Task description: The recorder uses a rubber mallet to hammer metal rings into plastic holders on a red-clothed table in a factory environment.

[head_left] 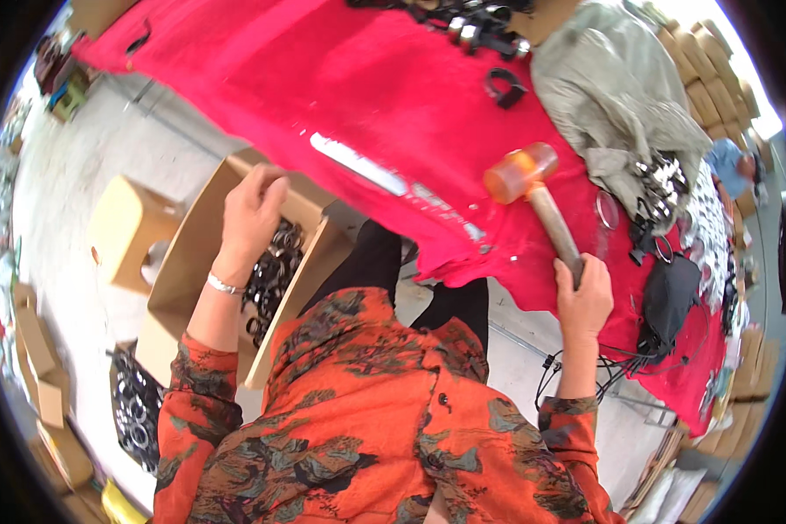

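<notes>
My right hand is wrapped round the lower end of the handle of a mallet. The mallet has a translucent orange head and a brownish-grey handle, and its head is raised over the red cloth. My left hand hangs above an open cardboard box at my left side. Its fingers are curled in, and whatever they may hold is hidden. Inside the box lies a heap of black and metallic ring-shaped parts.
Dark ring-shaped clamps lie on the cloth's far side. A grey-green cloth and shiny metal rings cover the right. A black pouch and cables sit beyond my right hand. A yellow stool stands left of the box.
</notes>
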{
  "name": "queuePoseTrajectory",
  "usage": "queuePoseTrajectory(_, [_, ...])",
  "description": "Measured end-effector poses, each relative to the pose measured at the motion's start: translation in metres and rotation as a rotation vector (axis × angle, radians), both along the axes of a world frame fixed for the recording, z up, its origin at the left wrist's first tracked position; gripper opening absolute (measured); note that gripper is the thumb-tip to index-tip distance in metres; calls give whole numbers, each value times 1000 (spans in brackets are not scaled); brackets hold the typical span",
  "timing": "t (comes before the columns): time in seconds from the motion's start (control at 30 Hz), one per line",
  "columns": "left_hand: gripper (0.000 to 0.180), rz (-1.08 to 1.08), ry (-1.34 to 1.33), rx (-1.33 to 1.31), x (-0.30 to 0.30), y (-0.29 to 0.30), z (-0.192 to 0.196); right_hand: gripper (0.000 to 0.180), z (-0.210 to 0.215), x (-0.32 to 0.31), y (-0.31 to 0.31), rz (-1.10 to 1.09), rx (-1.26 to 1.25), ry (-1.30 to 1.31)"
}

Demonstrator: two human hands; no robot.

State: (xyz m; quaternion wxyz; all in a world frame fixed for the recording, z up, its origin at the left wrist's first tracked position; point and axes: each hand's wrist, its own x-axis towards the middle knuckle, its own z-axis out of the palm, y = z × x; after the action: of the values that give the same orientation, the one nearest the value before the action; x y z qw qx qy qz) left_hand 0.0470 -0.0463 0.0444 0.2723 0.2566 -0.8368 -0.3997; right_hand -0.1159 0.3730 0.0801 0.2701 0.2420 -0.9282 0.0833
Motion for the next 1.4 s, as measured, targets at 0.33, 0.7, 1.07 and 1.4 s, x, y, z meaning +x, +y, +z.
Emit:
queuePoseTrajectory(0.33, [27,-546,266,-714,-276,132,71,33,11,8,-6,-153,16,-76])
queuePoseTrajectory(0.7, [8,-480,86,258,-163,90,53,35,7,-3,-6,-93,2,-122])
queuePoseTrajectory(1.07, [23,-278,208,815,-40,68,-18,43,32,53,-53,205,-746,-1174])
queuePoseTrajectory(1.4, [29,-424,107,670,-47,59,-42,30,44,78,-88,508,-632,-882])
